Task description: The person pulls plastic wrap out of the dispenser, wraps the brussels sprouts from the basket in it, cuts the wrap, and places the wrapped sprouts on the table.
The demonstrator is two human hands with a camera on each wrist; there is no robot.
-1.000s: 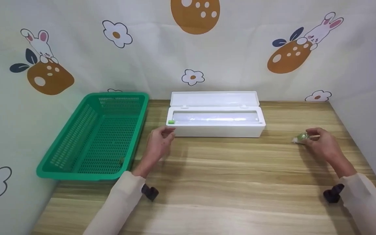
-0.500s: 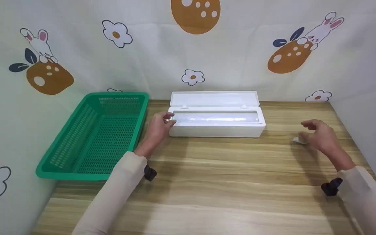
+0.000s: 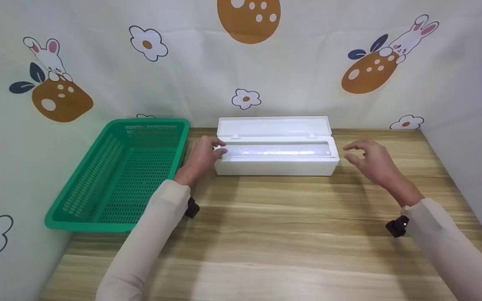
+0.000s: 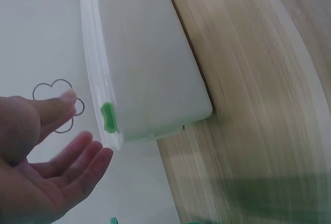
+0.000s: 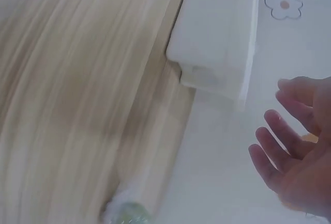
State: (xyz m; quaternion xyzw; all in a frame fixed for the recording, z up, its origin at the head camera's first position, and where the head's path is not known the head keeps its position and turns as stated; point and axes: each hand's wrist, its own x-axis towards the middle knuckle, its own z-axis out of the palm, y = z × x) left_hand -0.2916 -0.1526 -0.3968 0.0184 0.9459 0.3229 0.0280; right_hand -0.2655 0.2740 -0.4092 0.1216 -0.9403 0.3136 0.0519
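Note:
A white cling film dispenser stands at the back with its lid raised and a roll of clear film inside. My left hand is at the dispenser's left end, thumb and fingers spread apart. The green slide cutter shows beside those fingers in the left wrist view. My right hand hovers just right of the dispenser's other end, its fingers loosely bent and holding nothing. A green thing in clear wrap is partly visible at the bottom of the right wrist view; in the head view it is hidden.
A green plastic basket with slotted sides stands on the left of the wooden table. A pale cloth wall with printed rabbits and flowers rises right behind the dispenser.
My right hand has let go of the wrapped green thing and moved left to the dispenser's right end. My left hand has moved up from the dispenser's front corner to its top left end.

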